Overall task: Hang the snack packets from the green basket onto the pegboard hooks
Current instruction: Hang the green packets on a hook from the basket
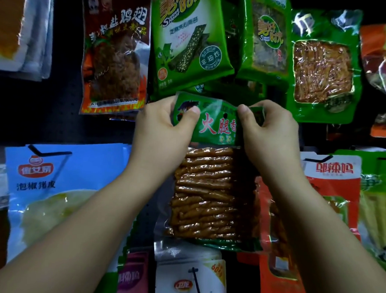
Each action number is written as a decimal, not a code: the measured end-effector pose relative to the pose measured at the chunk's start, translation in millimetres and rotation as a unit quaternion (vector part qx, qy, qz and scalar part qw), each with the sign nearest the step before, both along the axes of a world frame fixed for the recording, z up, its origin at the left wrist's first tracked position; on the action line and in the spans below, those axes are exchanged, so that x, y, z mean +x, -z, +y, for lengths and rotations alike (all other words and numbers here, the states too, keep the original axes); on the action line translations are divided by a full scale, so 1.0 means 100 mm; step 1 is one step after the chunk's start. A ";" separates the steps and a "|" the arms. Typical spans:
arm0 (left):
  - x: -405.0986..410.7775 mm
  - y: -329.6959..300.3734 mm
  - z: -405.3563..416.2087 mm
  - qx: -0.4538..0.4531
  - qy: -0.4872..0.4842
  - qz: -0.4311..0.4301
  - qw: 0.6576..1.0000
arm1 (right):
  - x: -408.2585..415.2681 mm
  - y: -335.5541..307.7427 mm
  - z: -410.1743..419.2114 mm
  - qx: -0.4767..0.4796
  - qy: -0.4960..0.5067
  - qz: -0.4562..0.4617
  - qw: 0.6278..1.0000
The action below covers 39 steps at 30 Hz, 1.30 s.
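Observation:
A green-topped snack packet (210,180) with red characters and brown sticks behind a clear window hangs upright in front of the dark pegboard (45,122) at the centre. My left hand (164,125) pinches its top left corner. My right hand (270,127) pinches its top right corner. The packet's small round hang hole shows between my thumbs. No hook is visible at the hole. The green basket is out of view.
Hung packets surround it: a brown-red one (115,52) upper left, green seaweed packets (192,42) above, a green one with brown strips (323,68) upper right, a blue one (59,196) lower left, red-orange ones (331,196) lower right, a white one (190,279) below.

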State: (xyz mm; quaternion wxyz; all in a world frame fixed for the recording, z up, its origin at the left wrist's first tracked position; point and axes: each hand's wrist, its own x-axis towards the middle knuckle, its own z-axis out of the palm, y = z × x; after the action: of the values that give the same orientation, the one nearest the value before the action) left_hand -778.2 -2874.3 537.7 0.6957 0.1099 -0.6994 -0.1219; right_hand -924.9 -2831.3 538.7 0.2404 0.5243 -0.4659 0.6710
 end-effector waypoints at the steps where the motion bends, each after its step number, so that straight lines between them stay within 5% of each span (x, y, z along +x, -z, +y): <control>1: -0.01 -0.02 -0.01 0.002 0.001 -0.001 1.000 | 0.00 -0.02 0.00 0.000 0.004 0.001 1.000; 16: -0.03 -0.05 -0.16 0.042 0.036 0.011 0.998 | 0.00 -0.14 -0.02 0.022 0.049 0.022 0.998; 29: -0.05 0.43 -0.76 0.236 0.007 -0.047 0.971 | 0.09 0.40 -0.38 0.069 0.032 0.089 0.993; 35: -0.17 0.51 -1.01 0.269 -0.034 -0.018 0.962 | -0.02 0.59 -0.80 0.091 -0.053 -0.028 0.994; 39: -0.26 0.50 -1.23 0.312 -0.049 0.015 0.949 | -0.15 0.61 -1.17 0.181 -0.166 -0.190 0.950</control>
State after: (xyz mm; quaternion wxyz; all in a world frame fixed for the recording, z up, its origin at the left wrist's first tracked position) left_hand -804.0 -2997.4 487.7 0.6421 0.3533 -0.6100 -0.3012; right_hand -939.5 -2948.4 477.9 -0.0667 0.4920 -0.5229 0.6929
